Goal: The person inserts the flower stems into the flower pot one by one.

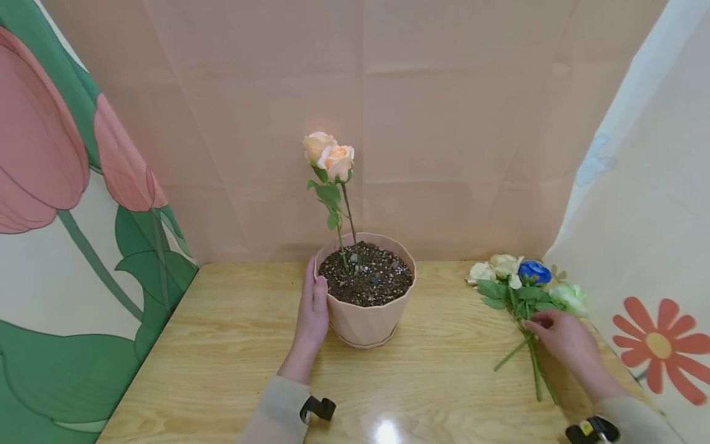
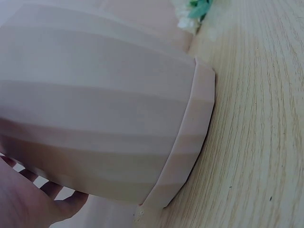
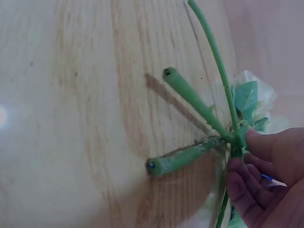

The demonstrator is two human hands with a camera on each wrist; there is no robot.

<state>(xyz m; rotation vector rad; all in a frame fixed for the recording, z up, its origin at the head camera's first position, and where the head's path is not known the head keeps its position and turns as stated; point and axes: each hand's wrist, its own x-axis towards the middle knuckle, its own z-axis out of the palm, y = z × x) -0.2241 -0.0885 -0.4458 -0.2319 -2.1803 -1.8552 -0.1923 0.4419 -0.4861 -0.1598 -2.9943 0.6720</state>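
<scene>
Pink pot [image 1: 363, 319] upright near the centre of the head view, on a matching saucer [image 1: 366, 343], filled with dark, speckled soil [image 1: 383, 277]. Two peach roses [image 1: 337, 161] stand in the soil, toward the pot's left side; blooms overlap in this view, green leaves [image 1: 328, 196] on the left below them. Left hand [image 1: 313, 311] grasps the pot's left wall, thumb near the rim, fingers bent along the side; the left wrist view shows them against the curved wall at lower left. Right hand [image 1: 566, 339], right of the frame, pinches green stems [image 3: 194, 97] between thumb and fingers; cut ends splay toward the left and top of the right wrist view. Same bunch, at right in the head view: cream blooms [image 1: 506, 265], a blue rose [image 1: 534, 272] just beside them, a pale green bloom [image 1: 569, 298] at the far right. Bunch lies on the wood-grain surface [image 1: 222, 345], well apart from the pot. Light sleeves [image 1: 277, 404] on both arms, a black strap [image 1: 318, 408] at the left wrist. Behind, a creased pinkish cloth [image 1: 471, 123]; tulip print [image 1: 39, 135] along the left edge, red flower print [image 1: 659, 346] at lower right.
</scene>
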